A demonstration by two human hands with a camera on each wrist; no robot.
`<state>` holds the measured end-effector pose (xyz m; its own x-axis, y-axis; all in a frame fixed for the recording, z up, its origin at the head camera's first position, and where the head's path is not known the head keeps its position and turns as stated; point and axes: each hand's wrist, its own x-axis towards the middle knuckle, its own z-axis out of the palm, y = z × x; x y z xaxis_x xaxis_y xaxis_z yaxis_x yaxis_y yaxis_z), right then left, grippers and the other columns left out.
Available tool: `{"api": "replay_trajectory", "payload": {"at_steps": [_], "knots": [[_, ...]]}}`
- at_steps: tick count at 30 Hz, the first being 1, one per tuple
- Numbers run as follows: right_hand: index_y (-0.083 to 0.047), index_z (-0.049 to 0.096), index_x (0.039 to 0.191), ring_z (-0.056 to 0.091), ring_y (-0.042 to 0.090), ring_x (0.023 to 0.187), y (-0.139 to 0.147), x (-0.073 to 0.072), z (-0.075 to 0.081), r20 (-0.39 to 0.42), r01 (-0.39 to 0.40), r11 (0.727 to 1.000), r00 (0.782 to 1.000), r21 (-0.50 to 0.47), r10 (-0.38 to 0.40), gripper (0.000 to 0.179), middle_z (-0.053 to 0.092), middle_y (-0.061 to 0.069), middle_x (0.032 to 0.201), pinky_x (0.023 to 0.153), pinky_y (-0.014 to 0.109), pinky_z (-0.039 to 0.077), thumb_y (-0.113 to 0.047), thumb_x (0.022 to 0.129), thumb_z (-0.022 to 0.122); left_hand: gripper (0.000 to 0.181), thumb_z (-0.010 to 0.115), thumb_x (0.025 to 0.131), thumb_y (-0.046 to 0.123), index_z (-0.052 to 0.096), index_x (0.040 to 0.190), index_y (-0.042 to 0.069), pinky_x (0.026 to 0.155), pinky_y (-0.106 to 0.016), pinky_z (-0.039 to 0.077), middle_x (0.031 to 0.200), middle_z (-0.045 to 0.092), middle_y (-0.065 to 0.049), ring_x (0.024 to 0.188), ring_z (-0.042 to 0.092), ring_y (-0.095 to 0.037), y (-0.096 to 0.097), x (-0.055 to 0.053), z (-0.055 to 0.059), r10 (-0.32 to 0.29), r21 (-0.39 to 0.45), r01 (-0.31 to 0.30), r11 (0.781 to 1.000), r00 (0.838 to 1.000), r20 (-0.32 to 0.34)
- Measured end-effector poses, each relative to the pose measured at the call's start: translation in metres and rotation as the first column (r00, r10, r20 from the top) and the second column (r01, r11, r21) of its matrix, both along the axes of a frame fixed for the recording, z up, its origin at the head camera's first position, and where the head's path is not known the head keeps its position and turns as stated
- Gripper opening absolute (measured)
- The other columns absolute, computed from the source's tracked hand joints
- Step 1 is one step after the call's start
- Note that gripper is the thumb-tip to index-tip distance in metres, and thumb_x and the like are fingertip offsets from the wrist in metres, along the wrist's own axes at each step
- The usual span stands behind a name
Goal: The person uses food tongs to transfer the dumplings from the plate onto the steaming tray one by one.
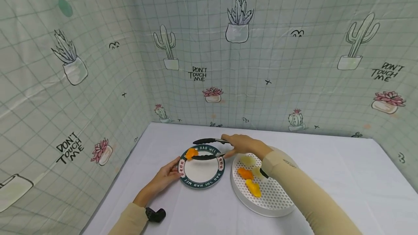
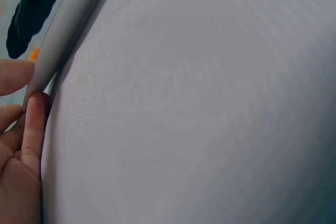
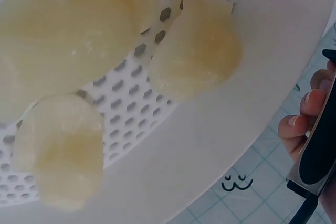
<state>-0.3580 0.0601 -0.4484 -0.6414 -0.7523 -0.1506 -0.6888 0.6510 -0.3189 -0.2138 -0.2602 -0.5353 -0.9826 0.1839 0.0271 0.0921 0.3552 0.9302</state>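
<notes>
My left hand [image 1: 164, 176] holds the left rim of a round plate [image 1: 200, 172] with a green, lettered border. Thumb and fingers pinch that rim [image 2: 76, 22] in the left wrist view. An orange, crumpled piece [image 1: 191, 153] lies at the plate's upper left. Over the plate, my right hand [image 1: 242, 143] grips black-tipped tongs [image 1: 205, 141], their two arms spread apart. The lower tip reaches right to the orange piece; the upper one is above the plate's far edge. In the right wrist view, fingers wrap the tongs' black handle [image 3: 321, 135].
Right of the plate stands a round white perforated tray [image 1: 274, 197], partly behind the right forearm. It bears an orange piece [image 1: 245, 173], a yellow piece [image 1: 253, 188] and pale translucent pieces [image 1: 248, 160]. A patterned cloth [image 1: 261, 61] hangs behind the white table [image 1: 183, 213].
</notes>
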Motion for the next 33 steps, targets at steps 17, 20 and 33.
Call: {"api": "replay_trajectory", "payload": {"at_steps": [17,20,33], "knots": [[-0.013,0.048,0.139,0.060,0.030,0.109,-0.017,0.005,-0.003,0.034,0.046,0.998,0.998,0.031,-0.047,0.067,0.060,0.014,0.130,0.096,0.050,0.047,-0.042,0.086,0.077,0.067,0.060,0.097,0.002,0.024,0.152,-0.011,0.081,-0.016,0.047,0.122,0.054,-0.024,0.096,0.052,-0.014,-0.004,0.002,0.003,-0.029,-0.017,0.029,0.999,0.999,-0.016],[-0.013,0.050,0.136,0.060,0.028,0.104,-0.019,0.006,-0.004,0.026,0.044,0.998,0.999,0.041,-0.045,0.065,0.062,0.012,0.126,0.093,0.049,0.048,-0.043,0.085,0.077,0.067,0.059,0.097,0.001,0.024,0.152,-0.012,0.081,-0.015,0.046,0.122,0.053,-0.024,0.097,0.052,-0.014,-0.006,0.003,0.004,-0.041,-0.013,0.040,0.999,0.999,-0.020],[-0.014,0.053,0.135,0.056,0.021,0.090,-0.026,0.013,-0.008,0.003,0.043,0.997,0.999,0.058,-0.044,0.061,0.064,0.004,0.105,0.085,0.042,0.050,-0.043,0.086,0.076,0.068,0.059,0.097,0.001,0.023,0.152,-0.012,0.080,-0.016,0.046,0.122,0.053,-0.025,0.096,0.050,-0.014,-0.012,0.007,0.008,-0.061,0.006,0.061,0.998,0.998,-0.006]]}}
